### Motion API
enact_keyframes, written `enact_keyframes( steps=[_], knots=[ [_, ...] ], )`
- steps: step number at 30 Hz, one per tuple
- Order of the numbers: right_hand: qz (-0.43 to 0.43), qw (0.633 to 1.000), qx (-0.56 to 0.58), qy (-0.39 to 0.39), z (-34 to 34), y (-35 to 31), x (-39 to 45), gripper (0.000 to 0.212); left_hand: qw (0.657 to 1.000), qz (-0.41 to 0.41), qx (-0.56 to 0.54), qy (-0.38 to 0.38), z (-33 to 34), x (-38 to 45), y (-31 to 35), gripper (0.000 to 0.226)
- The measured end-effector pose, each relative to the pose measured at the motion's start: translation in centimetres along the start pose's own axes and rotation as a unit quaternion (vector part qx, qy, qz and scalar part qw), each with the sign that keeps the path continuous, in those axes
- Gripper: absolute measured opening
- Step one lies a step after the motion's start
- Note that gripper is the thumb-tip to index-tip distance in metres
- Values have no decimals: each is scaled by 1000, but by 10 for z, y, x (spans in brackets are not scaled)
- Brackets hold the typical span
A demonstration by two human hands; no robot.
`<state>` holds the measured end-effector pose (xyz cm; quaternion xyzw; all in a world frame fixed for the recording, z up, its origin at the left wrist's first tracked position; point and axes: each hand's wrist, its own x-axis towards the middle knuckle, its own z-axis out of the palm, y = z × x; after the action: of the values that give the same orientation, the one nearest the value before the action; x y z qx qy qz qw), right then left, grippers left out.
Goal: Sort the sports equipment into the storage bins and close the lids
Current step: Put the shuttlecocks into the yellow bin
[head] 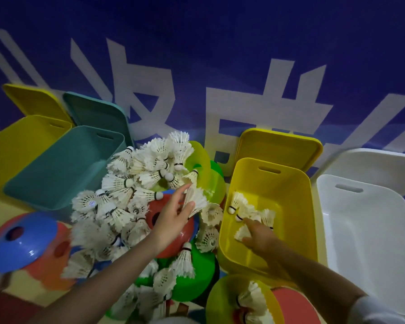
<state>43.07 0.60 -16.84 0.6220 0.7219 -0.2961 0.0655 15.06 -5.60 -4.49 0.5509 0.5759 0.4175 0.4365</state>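
Left hand point(173, 213) pinches one white feathered shuttlecock point(195, 199); right hand point(257, 235), grip indeterminate, reaches into the barely filled yellow plastic bin point(297, 183) beside it; lids unclosed.

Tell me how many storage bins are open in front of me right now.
4. A yellow bin far left, a teal bin beside it, a second yellow bin right of the shuttlecock pile, and a white bin far right. Others may sit outside the view.

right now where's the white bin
In the head view the white bin sits at the far right, open, directly beside the yellow bin that the right hand reaches into, its white lid propped behind it.
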Motion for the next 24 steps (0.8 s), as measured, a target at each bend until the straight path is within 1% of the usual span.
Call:
enact_keyframes(
  steps=[2, 3, 4, 6, 8, 9, 10, 11, 14, 17, 20, 24],
  knots=[
    [-15, 999, 32, 33, -17, 0, -3, 68, 1000, -6, -2, -16, 11, -1, 6, 43],
    [-31, 996, 47, 68, -30, 2, -7, 66, 1000, -1, 0, -24, 17, 0, 11, 43],
    [-49, 991, 51, 113, -45, 5, -13, 62, 999, 10, 7, -31, 24, 3, 16, 44],
    [-76, 971, 18, 226, -79, 18, -29, 54, 998, 31, 29, -40, 41, 14, 26, 46],
    [-61, 940, -17, 334, -104, 39, -46, 51, 996, 47, 45, -55, 61, 29, 32, 48],
    [-37, 930, -20, 366, -110, 50, -53, 51, 996, 51, 48, -64, 72, 36, 34, 49],
    [-8, 925, -13, 380, -113, 59, -59, 52, 994, 54, 51, -77, 84, 43, 36, 50],
    [24, 925, 3, 378, -111, 68, -64, 54, 992, 56, 58, -97, 97, 49, 37, 52],
    [82, 934, 102, 331, -94, 79, -71, 60, 980, 69, 118, -143, 132, 61, 38, 54],
    [86, 922, 213, 312, -89, 78, -73, 56, 971, 55, 163, -163, 158, 75, 31, 54],
    [78, 911, 235, 329, -87, 76, -72, 54, 967, 30, 182, -173, 176, 94, 19, 54],
    [79, 895, 269, 346, -84, 76, -71, 52, 959, 17, 230, -166, 194, 125, 5, 54]
  ],
)
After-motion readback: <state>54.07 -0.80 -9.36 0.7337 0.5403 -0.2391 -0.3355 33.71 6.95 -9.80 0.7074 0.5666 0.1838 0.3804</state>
